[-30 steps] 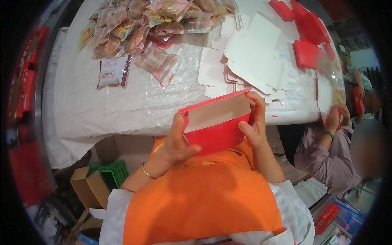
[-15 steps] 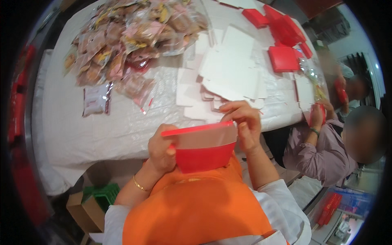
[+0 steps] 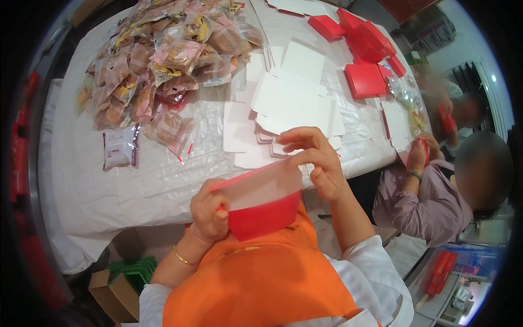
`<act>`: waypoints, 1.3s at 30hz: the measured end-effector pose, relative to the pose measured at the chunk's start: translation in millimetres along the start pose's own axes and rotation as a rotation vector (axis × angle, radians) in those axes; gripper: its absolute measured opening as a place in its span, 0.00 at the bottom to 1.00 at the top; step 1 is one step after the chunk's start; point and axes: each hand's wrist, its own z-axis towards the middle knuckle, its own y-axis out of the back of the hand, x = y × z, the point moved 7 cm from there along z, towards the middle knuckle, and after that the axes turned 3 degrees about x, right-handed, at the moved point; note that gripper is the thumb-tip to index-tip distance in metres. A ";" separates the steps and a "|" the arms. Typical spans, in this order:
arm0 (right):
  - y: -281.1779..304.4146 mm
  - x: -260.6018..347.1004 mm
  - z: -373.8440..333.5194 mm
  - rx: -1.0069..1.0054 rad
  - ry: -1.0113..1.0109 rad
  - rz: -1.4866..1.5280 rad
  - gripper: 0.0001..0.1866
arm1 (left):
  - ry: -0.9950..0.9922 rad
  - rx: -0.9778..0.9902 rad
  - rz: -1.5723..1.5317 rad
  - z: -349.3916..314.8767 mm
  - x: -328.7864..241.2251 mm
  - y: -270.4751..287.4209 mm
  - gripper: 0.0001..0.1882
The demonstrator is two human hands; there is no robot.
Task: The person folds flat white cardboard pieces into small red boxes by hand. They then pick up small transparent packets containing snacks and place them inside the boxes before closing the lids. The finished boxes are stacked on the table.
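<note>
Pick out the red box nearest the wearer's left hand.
The open red box gripped in the left hand, its pale inside showing; the red boxes on the table lie at its far right, well away from that hand.

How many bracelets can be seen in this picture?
2: a gold bracelet at the wrist of the person's left hand, and a dark bracelet at the wrist of the co-worker on the right. Others may be hidden or too blurred.

Orange apron point(image 3: 256, 283), white sleeves point(image 3: 376, 272), apparently gold bracelet point(image 3: 182, 257).
</note>
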 end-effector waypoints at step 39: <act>-34.5 -34.0 -46.1 -0.176 -0.090 -0.085 0.14 | 0.056 0.016 0.036 -4.8 1.2 0.4 0.27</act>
